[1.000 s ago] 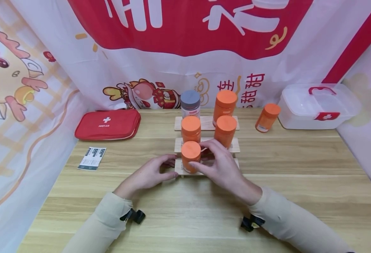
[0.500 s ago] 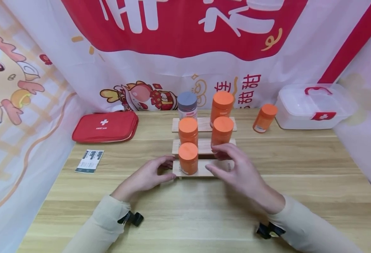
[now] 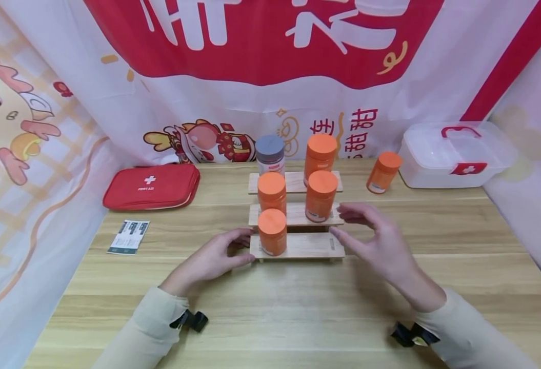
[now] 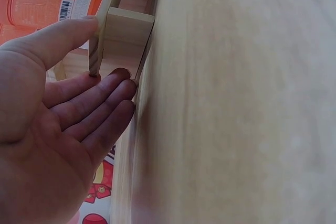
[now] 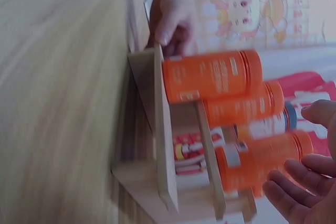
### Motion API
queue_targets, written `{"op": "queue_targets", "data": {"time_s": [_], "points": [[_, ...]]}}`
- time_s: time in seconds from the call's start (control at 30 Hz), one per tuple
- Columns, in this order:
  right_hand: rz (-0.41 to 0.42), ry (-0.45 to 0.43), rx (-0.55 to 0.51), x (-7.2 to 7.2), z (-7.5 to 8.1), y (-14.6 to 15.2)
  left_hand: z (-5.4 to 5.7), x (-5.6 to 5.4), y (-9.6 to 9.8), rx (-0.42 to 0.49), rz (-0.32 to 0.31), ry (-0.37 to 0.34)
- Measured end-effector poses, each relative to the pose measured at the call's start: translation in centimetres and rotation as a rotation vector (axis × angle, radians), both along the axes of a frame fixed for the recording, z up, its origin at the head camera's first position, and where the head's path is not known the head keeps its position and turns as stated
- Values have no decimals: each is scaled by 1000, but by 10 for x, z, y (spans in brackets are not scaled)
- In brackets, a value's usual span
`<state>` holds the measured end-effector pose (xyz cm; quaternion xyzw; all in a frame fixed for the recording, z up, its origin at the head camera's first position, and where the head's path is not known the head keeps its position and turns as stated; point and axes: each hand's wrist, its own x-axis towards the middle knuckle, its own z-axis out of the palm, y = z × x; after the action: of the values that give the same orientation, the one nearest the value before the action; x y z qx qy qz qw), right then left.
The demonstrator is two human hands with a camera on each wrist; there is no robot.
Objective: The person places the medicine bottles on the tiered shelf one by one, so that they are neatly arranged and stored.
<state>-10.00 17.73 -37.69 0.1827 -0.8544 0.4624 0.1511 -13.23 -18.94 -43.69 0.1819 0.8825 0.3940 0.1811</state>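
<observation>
A three-step wooden rack (image 3: 304,245) carries upright pill bottles. On its lowest step stands an orange bottle (image 3: 272,233), at the left. The middle step holds another orange bottle (image 3: 272,192) on the left and one more orange bottle (image 3: 320,197) on the right. Up top are a grey-capped bottle (image 3: 270,154) and an orange bottle (image 3: 320,156). My left hand (image 3: 217,256) holds the left end of the lowest step between thumb and index finger, other fingers loosely extended below. Beside the rack's right end, my right hand (image 3: 378,243) is empty, thumb and fingers apart.
A lone orange bottle (image 3: 384,172) stands right of the rack, near a white first-aid box (image 3: 455,159). A red first-aid pouch (image 3: 151,187) and a printed card (image 3: 129,237) lie on the left. A printed cloth (image 3: 233,95) hangs behind the table.
My right hand has let go of the orange bottle on the lowest step and moved right, past the rack's end. My left hand stays at the left end. The head view shifts slightly.
</observation>
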Motion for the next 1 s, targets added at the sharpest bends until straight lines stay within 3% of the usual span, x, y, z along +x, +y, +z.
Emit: {"op": "queue_targets", "data": {"time_s": [0.27, 0.63, 1.0], "points": [[-112, -25, -80, -17, 1, 30, 0, 0, 0, -5, 4, -1], [-322, -164, -60, -47, -9, 64, 1, 1, 0, 4, 3, -9], [-383, -334, -127, -81, -24, 88, 0, 0, 0, 7, 7, -5]]}}
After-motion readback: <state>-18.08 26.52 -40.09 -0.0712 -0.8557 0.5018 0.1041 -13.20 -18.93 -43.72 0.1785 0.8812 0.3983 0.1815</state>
